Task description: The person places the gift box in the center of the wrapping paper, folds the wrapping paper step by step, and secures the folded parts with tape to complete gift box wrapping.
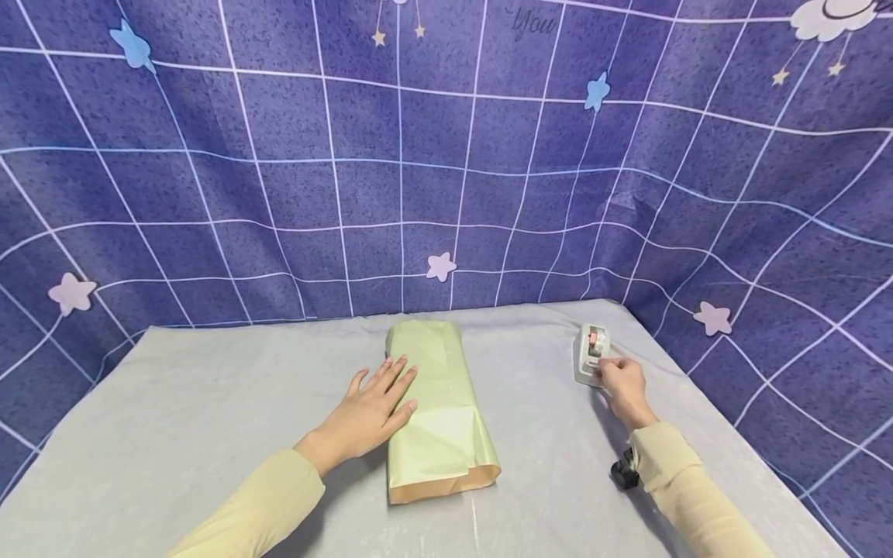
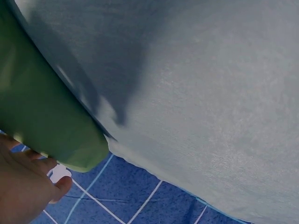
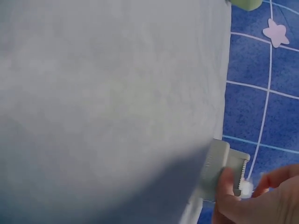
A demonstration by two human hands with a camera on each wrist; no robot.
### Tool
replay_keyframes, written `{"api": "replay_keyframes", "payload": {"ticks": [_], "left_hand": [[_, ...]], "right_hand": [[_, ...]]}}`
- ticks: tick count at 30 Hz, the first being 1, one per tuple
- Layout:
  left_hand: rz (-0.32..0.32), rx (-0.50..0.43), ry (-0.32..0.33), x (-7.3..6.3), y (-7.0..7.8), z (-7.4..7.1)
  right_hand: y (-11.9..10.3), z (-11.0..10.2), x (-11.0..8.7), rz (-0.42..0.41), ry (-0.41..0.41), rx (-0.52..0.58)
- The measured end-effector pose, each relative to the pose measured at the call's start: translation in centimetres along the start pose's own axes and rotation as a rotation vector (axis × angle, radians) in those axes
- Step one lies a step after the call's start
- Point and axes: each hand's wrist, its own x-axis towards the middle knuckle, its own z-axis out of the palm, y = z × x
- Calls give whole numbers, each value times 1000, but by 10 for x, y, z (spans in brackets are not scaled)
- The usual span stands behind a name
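A package wrapped in pale green paper (image 1: 439, 403) lies lengthwise on the table, its near end unfolded and showing a peach-coloured inside. My left hand (image 1: 364, 415) rests flat on its left side with spread fingers. In the left wrist view part of the hand (image 2: 25, 184) shows beside the green package (image 2: 51, 112). On the right, a small light grey tape dispenser (image 1: 586, 355) has a pinkish core showing. My right hand (image 1: 623, 385) grips its near end. In the right wrist view, the thumb lies against the dispenser (image 3: 216, 170) beside its toothed edge; a whitish bit shows near the fingers.
A light grey cloth covers the table (image 1: 265, 372). Behind and to the right hangs a purple-blue curtain (image 1: 363, 194) with grid lines and stars, close to the dispenser's side of the table. A black device (image 1: 625, 471) sits at the right wrist.
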Motion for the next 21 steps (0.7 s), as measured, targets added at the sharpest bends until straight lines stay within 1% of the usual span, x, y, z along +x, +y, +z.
{"api": "replay_keyframes", "payload": {"ticks": [4, 11, 16, 21], "left_hand": [[-5, 1, -10, 0, 0, 1], [-8, -7, -22, -1, 0, 0], [-6, -2, -17, -1, 0, 0], [1, 10, -5, 0, 0, 0]], "right_hand": [[0, -2, -2, 7, 22, -30], [4, -4, -4, 74, -14, 27], [5, -4, -3, 70, -14, 33], [6, -4, -4, 59, 9, -24]]}}
